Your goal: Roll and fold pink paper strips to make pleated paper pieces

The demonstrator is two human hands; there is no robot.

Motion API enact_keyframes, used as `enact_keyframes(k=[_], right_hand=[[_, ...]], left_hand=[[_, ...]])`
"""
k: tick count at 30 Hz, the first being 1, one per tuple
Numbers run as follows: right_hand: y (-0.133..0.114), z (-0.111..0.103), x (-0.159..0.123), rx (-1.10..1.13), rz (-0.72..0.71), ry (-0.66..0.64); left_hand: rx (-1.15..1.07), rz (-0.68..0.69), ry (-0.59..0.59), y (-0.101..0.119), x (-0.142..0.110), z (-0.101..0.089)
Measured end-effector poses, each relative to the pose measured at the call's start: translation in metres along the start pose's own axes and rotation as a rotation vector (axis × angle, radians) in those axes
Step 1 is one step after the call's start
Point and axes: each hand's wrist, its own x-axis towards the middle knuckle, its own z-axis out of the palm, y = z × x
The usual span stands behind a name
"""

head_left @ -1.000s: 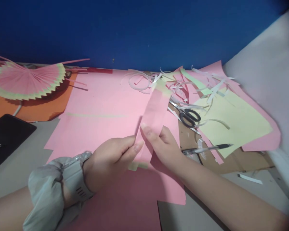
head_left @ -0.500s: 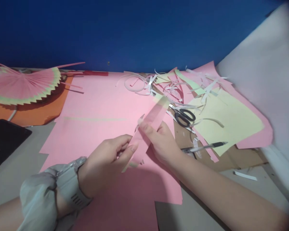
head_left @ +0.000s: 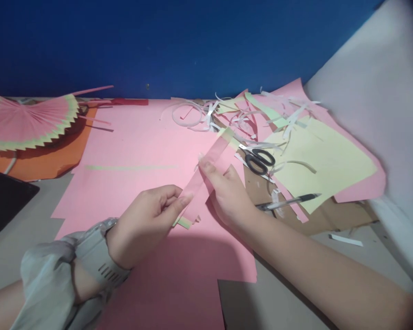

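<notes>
Both of my hands hold one folded pink paper strip with pale green ends, slanting from lower left to upper right above a large pink sheet. My left hand, with a grey watch on its wrist, pinches the strip's near end. My right hand grips the strip at its middle from the right side, thumb on top.
Black-handled scissors and a pen lie just right of my hands among white paper offcuts. A yellow sheet lies farther right. A pleated pink fan rests on orange paper at left, near a black flat object.
The strip has tilted from nearly upright to a flatter slant toward the right. My hands have shifted slightly with it, and the view has drifted a little.
</notes>
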Motion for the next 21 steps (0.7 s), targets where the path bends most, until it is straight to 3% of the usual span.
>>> enact_keyframes(k=[9, 21], right_hand=[[0.0022, 0.0026, -0.0015, 0.130, 0.028, 0.001], [0.0020, 0.0018, 0.0011, 0.175, -0.055, 0.000]], left_hand=[[0.037, 0.025, -0.028, -0.0011, 0.0022, -0.0018], [-0.041, 0.040, -0.084, 0.0017, 0.0003, -0.0050]])
